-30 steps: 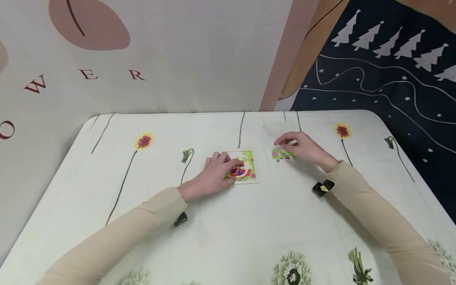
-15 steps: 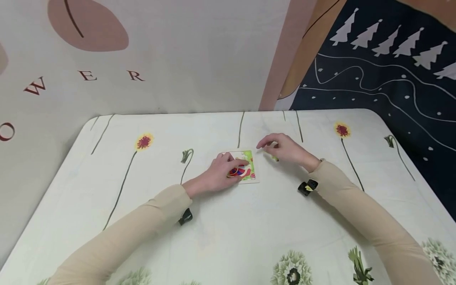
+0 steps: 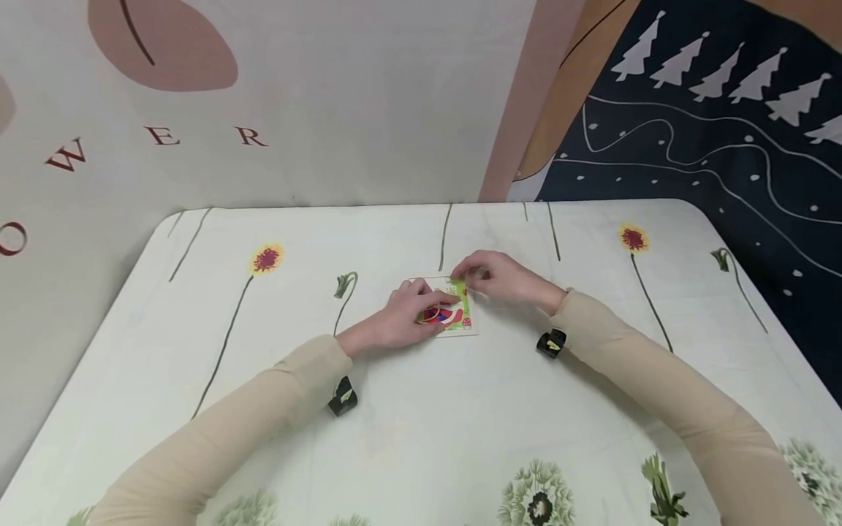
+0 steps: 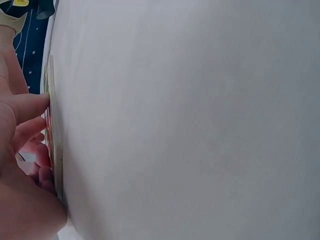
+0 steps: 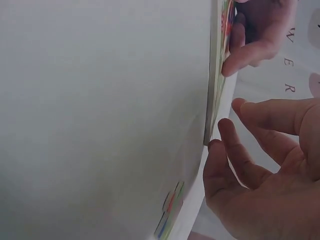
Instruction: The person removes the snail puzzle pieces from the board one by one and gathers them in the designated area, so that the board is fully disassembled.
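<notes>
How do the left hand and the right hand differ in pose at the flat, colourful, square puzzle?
The left hand lies over the left part of the puzzle; the right hand is at its far right corner.
A left-hand fingertip touches the puzzle, while the right hand shows nothing between its fingertips.
Both come from beige sleeves.

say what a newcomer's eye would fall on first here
The eye would likely go first to the bright picture puzzle near the middle of the head view, with the left hand on it and the right hand at its far right corner. Next comes the dark blue backdrop at the upper right, then the red-and-yellow flowers printed on the white table cover.
</notes>
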A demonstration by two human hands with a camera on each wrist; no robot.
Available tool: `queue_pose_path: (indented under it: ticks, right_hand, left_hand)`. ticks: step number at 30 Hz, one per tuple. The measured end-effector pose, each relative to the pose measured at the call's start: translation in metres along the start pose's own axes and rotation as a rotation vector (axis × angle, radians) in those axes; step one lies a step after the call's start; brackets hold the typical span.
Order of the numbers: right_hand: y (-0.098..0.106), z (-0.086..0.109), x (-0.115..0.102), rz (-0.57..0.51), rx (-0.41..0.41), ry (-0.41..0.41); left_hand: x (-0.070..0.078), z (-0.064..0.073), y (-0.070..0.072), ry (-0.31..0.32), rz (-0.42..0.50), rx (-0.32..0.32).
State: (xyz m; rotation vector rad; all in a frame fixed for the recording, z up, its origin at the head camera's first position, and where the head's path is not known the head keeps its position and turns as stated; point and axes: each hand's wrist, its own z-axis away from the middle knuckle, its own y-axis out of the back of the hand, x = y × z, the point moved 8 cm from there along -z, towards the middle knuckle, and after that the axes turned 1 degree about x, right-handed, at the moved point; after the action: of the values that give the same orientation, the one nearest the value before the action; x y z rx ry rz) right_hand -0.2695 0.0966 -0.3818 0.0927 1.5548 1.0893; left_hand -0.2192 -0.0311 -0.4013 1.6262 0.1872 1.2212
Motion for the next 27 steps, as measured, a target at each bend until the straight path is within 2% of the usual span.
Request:
queue_pose_path:
  ticks: [6, 15, 27]
  right_hand:
    - [-0.005, -0.006, -0.001, 0.029, -0.022, 0.025]
    - [-0.010, -0.010, -0.001, 0.057, -0.059, 0.047]
    - [-0.011, -0.009, -0.005, 0.102, -0.060, 0.062]
  left_hand:
    - [-0.002, 0.000, -0.001, -0.005, 0.030, -0.007]
    - [-0.006, -0.003, 0.001, 0.014, 0.034, -0.076]
    - [-0.004, -0.004, 0.004, -0.042, 0.040, -0.083]
